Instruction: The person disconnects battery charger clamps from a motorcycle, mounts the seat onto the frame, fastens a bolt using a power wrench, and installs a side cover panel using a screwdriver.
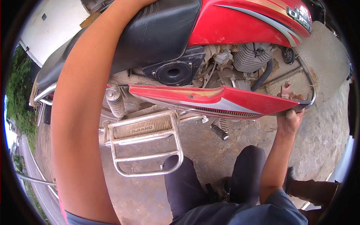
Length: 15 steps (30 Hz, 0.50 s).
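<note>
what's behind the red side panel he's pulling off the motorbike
Behind the red side panel: a black airbox, hoses and the engine's finned cylinder. Parts directly behind the panel stay covered.

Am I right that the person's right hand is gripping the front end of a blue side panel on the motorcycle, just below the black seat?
Not quite: the side panel is red, not blue. The head view shows the right hand gripping its front end, below the black seat of the motorcycle.
</note>
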Each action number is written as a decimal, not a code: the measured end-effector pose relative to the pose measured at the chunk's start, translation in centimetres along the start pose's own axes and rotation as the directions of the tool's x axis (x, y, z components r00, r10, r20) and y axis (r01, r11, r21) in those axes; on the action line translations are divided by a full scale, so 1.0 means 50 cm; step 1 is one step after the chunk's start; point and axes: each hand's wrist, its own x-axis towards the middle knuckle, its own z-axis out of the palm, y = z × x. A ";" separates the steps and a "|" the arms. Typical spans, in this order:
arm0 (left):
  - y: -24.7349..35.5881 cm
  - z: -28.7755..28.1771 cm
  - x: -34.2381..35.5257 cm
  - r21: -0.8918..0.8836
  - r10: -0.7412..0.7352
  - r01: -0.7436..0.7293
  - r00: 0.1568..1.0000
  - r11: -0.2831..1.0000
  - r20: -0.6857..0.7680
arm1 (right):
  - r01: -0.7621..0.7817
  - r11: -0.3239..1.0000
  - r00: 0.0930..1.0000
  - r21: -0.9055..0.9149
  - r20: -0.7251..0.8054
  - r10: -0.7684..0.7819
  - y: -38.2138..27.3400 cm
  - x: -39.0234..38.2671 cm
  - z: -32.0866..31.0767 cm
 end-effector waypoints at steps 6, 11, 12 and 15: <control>0.124 -0.205 -0.266 -0.357 -0.506 0.435 0.852 0.826 -0.132 | -0.083 0.979 0.994 0.189 -0.060 0.096 0.162 -0.009 0.031; 0.352 -0.218 -0.617 -0.763 -0.967 0.645 0.222 0.053 0.121 | -0.108 0.954 0.985 0.279 -0.103 0.141 0.250 -0.033 0.021; 0.391 -0.185 -0.665 -0.756 -0.937 0.647 0.198 -0.096 0.288 | -0.115 0.953 0.981 0.280 -0.121 0.154 0.266 -0.033 0.024; 0.472 -0.097 -0.689 -0.610 -0.714 0.596 0.087 -0.522 0.695 | -0.099 0.936 0.966 0.336 -0.191 0.171 0.292 -0.032 0.055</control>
